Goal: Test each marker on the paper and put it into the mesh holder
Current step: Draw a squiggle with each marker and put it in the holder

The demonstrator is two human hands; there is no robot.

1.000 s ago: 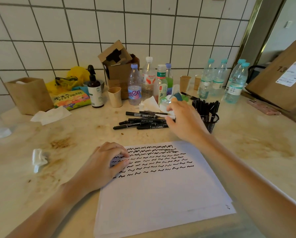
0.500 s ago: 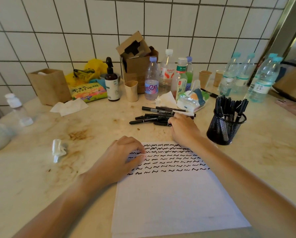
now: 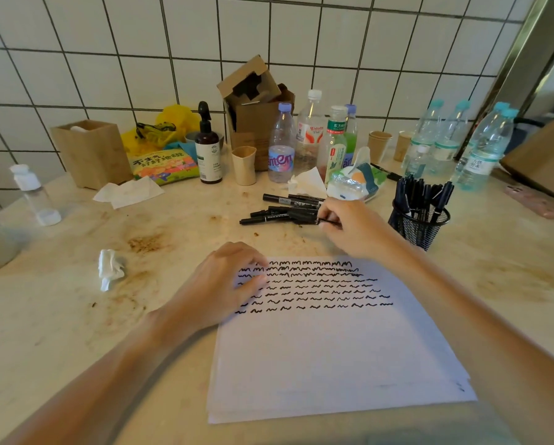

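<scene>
The right hand [image 3: 352, 229] makes the grip: its fingers curl at the right end of a small heap of slim black markers [image 3: 285, 211] and pinch the end of the nearest one, a black marker [image 3: 303, 220] at the heap's near edge. That marker lies flat on the stained pale stone surface [image 3: 76, 316], its long axis running left to right, so nearly all its length stretches left, away from the grip. Lifting it should call for a pull to the right and up, clear of its neighbours, which lie parallel and touching.

Just near of the heap lies the white stack of paper [image 3: 333, 348], its far part covered with rows of black squiggles. The left hand [image 3: 224, 290] rests on the paper's far left corner, fingers loosely curled and pressing down, holding nothing. The right hand is plainly the nearer one to the markers, so the left is best kept steadying the sheet.

The black wire mesh holder [image 3: 420, 226] stands upright on the surface just right of the right wrist, already packed with markers standing on end.
</scene>
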